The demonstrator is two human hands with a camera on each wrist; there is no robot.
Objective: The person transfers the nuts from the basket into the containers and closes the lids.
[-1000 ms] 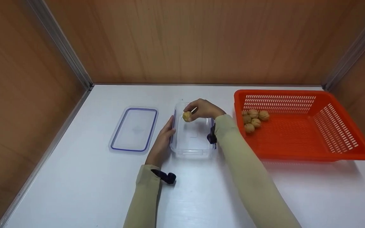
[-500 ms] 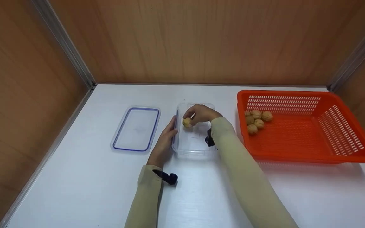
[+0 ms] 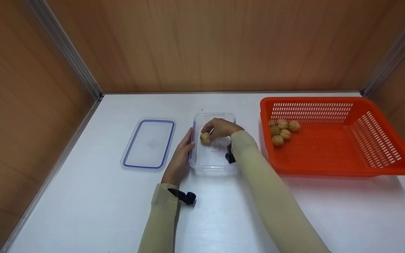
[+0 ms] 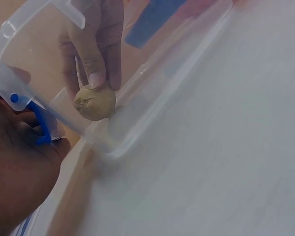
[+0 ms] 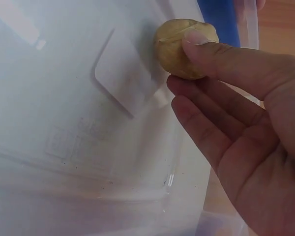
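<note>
A clear plastic container (image 3: pixel 220 165) stands open in the middle of the white table. My right hand (image 3: pixel 208 135) reaches into it and pinches a walnut (image 3: pixel 205 137) between thumb and fingers, low inside near the left wall. The right wrist view shows the walnut (image 5: pixel 179 46) under my thumb (image 5: pixel 226 59), close to the container's floor (image 5: pixel 88 123). My left hand (image 3: pixel 185 144) rests with straight fingers against the container's left side. From the left wrist, the walnut (image 4: pixel 94 102) shows through the clear wall, beside a blue latch (image 4: pixel 39 123).
The container's blue-rimmed lid (image 3: pixel 148 143) lies flat to the left. An orange basket (image 3: pixel 364 168) at the right holds several walnuts (image 3: pixel 281 131) in its near-left corner. Wooden walls enclose the table on three sides.
My right hand has come down with the walnut from above the container's far rim to low inside it. The left hand has stayed against the side.
</note>
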